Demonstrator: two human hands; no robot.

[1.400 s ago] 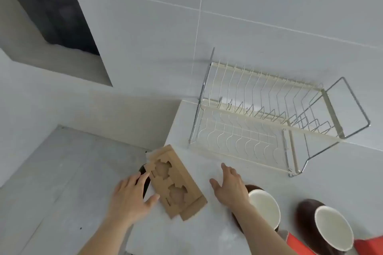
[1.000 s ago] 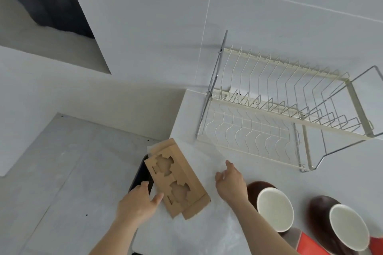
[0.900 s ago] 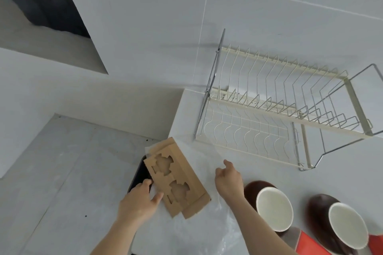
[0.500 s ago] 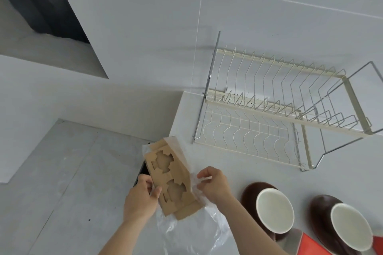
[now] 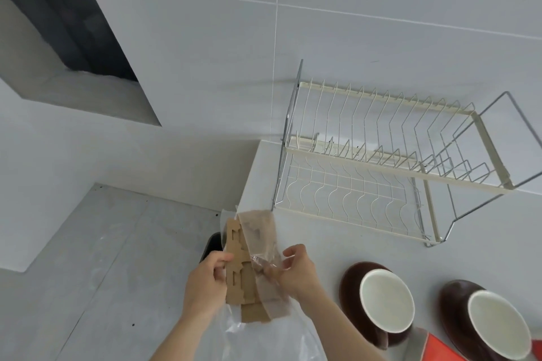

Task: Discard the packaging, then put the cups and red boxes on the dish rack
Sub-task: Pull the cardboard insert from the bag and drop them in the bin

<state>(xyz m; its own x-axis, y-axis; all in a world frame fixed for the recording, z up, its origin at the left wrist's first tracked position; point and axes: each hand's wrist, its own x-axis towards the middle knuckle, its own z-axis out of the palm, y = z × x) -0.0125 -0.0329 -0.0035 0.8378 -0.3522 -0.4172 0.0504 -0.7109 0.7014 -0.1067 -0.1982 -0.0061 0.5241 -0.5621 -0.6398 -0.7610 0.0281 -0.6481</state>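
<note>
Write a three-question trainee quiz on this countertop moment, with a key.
1. True or false: the dish rack already holds a cup.
2. Which hand grips the cardboard insert? A) left hand B) right hand C) neither
3. Fill in: the right hand pinches the clear ____ wrapped around the insert.

Key: 1 false: both cups stand on the counter. 2 A. 3 plastic bag.

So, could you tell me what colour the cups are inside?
White inside, dark brown outside: cups, head view.
</note>
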